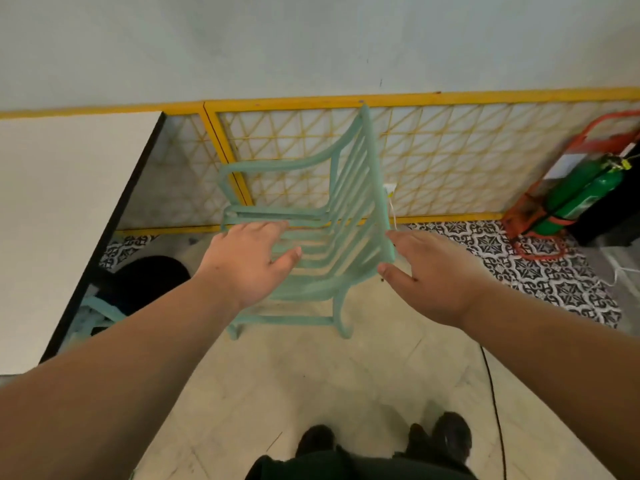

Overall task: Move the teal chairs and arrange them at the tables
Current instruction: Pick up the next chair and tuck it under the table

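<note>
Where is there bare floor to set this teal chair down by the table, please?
The beige floor is bare between the white table and the black cable, from the teal chair back to your shoes. It is crowded on the right, around the green cylinder on its red trolley, and under the table, where a second teal chair sits.

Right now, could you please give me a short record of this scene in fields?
chair: teal slatted metal armchair, upright on the floor, seat facing the white table
left hand: open, fingers straight, over the near armrest; contact unclear
right hand: open, beside the backrest's edge; contact unclear
second chair: teal, partly under the table
far right: green gas cylinder in a red trolley
</note>
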Demonstrator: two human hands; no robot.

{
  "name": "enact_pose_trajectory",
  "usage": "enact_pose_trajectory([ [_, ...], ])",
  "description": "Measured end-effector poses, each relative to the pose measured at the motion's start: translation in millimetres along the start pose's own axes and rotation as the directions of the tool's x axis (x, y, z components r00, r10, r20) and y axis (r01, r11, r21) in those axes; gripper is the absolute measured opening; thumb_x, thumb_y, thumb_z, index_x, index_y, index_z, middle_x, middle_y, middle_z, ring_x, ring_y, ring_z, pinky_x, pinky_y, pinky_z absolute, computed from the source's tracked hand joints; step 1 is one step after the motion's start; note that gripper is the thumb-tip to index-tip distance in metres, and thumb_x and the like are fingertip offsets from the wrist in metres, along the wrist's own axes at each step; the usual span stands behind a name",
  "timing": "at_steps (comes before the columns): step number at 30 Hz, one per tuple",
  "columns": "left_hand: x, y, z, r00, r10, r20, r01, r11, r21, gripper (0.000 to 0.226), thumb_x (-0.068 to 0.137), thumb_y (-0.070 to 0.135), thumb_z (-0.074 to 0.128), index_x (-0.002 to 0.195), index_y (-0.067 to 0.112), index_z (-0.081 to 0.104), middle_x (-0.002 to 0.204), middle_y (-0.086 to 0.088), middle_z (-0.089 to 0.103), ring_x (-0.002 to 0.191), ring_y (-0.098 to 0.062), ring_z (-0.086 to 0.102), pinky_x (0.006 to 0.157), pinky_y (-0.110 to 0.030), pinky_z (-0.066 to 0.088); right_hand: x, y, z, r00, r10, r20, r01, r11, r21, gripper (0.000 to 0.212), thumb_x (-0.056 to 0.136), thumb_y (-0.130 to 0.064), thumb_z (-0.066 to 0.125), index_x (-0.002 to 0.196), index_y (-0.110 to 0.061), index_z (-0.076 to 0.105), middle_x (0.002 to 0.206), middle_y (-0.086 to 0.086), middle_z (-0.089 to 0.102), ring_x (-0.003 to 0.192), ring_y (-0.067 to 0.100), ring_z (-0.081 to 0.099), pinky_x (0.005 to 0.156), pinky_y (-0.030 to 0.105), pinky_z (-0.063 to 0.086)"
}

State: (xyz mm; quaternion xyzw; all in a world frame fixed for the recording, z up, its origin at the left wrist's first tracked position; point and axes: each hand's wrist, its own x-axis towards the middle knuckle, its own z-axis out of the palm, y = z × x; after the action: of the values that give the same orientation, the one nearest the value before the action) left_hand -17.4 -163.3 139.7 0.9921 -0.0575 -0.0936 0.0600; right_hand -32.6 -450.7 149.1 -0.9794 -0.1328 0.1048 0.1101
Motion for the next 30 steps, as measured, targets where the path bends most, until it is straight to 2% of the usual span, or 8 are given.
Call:
enact_pose_trajectory([
  [3, 22, 31, -2, 0.996, -0.084, -0.026, 0.084, 0.996, -0.014, 0.069, 0.098, 0.068, 0.035, 0.155, 0.03, 0.036, 0.155, 0.001, 0.047, 0.143, -0.024, 0.039, 0.112, -0.048, 0.035, 32, 41, -19, 0.996, -0.093, 0.012, 0.094, 0.995, -0.015, 0.071, 0.096, -0.064, 0.032, 0.155, -0.025, 0.035, 0.153, -0.001, 0.047, 0.143, 0.021, 0.039, 0.117, 0.042, 0.033],
  [7, 37, 77, 7, 0.974, -0.225, -0.034, 0.221, 0.971, -0.09, 0.07, 0.096, 0.069, 0.033, 0.154, 0.031, 0.036, 0.154, 0.0, 0.048, 0.143, -0.026, 0.039, 0.11, -0.051, 0.038, 71, 100, -51, 0.982, -0.184, 0.045, 0.186, 0.981, -0.061, 0.067, 0.1, -0.057, 0.036, 0.156, -0.022, 0.033, 0.155, 0.004, 0.045, 0.144, 0.025, 0.036, 0.117, 0.04, 0.031],
  [11, 43, 115, 24, 0.946, -0.323, -0.013, 0.317, 0.937, -0.148, 0.068, 0.097, 0.068, 0.032, 0.155, 0.032, 0.036, 0.155, 0.002, 0.047, 0.143, -0.025, 0.039, 0.111, -0.05, 0.037, 114, 141, -64, 0.96, -0.257, 0.111, 0.269, 0.957, -0.111, 0.078, 0.092, -0.065, 0.027, 0.154, -0.018, 0.038, 0.15, 0.01, 0.051, 0.139, 0.028, 0.043, 0.114, 0.044, 0.037],
  [16, 56, 109, 27, 0.897, -0.442, -0.016, 0.435, 0.889, -0.139, 0.072, 0.096, 0.071, 0.029, 0.156, 0.031, 0.034, 0.156, 0.004, 0.045, 0.145, -0.024, 0.037, 0.113, -0.05, 0.036, 167, 142, -63, 0.913, -0.39, 0.119, 0.402, 0.909, -0.109, 0.071, 0.094, -0.061, 0.035, 0.149, -0.018, 0.047, 0.133, 0.013, 0.063, 0.125, 0.033, 0.055, 0.103, 0.043, 0.044],
  [20, 87, 96, 23, 0.863, -0.504, -0.038, 0.495, 0.858, -0.137, 0.072, 0.096, 0.07, 0.028, 0.156, 0.03, 0.035, 0.156, 0.003, 0.046, 0.144, -0.025, 0.038, 0.111, -0.05, 0.037, 215, 138, -60, 0.881, -0.458, 0.117, 0.469, 0.877, -0.103, 0.067, 0.098, -0.055, 0.046, 0.149, -0.012, 0.049, 0.139, 0.015, 0.059, 0.13, 0.033, 0.052, 0.106, 0.043, 0.043],
  [25, 121, 88, 13, 0.83, -0.555, -0.05, 0.545, 0.828, -0.135, 0.073, 0.097, 0.072, 0.024, 0.157, 0.032, 0.03, 0.156, 0.004, 0.045, 0.145, -0.023, 0.038, 0.113, -0.052, 0.037, 271, 140, -66, 0.854, -0.506, 0.118, 0.517, 0.852, -0.085, 0.08, 0.091, -0.065, 0.031, 0.149, -0.012, 0.048, 0.14, 0.014, 0.059, 0.131, 0.032, 0.052, 0.108, 0.046, 0.043],
  [30, 142, 88, 3, 0.763, -0.645, -0.042, 0.632, 0.758, -0.163, 0.073, 0.097, 0.072, 0.025, 0.156, 0.031, 0.034, 0.157, 0.003, 0.045, 0.145, -0.024, 0.037, 0.114, -0.052, 0.036, 314, 139, -76, 0.796, -0.57, 0.206, 0.6, 0.787, -0.143, 0.066, 0.1, -0.055, 0.043, 0.151, -0.013, 0.045, 0.142, 0.013, 0.057, 0.131, 0.032, 0.052, 0.106, 0.043, 0.044],
])
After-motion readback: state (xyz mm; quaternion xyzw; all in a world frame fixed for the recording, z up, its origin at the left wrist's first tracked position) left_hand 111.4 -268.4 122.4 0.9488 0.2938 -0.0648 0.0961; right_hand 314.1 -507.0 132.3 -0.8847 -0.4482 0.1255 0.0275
